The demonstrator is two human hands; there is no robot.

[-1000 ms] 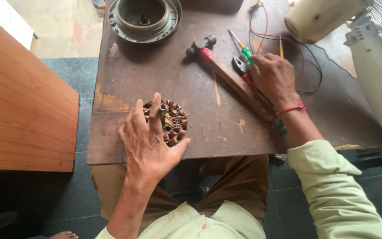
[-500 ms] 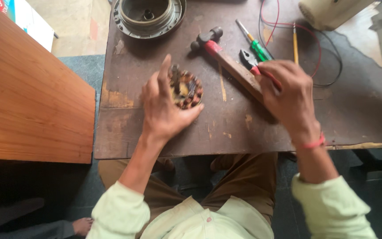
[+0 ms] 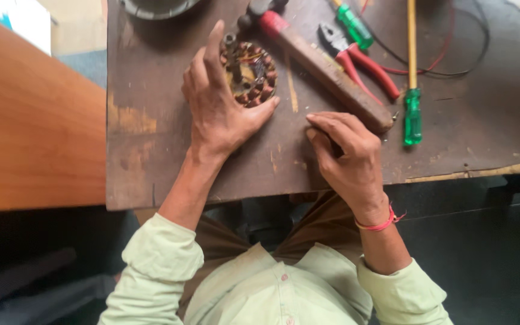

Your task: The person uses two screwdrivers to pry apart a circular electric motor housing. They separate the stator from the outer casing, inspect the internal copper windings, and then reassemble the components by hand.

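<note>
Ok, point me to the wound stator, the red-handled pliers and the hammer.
wound stator [image 3: 253,75], head view, on its ring of copper coils.
red-handled pliers [image 3: 365,63], head view, on a red handle.
hammer [image 3: 332,78], head view, on its wooden handle.

Scuffed matt wooden table [image 3: 151,150]

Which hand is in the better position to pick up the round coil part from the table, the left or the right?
Probably the left. The left hand already lies against the round coil part, fingers along its rim. The right hand rests on the bare table near the hammer handle, apart from the part.
</note>
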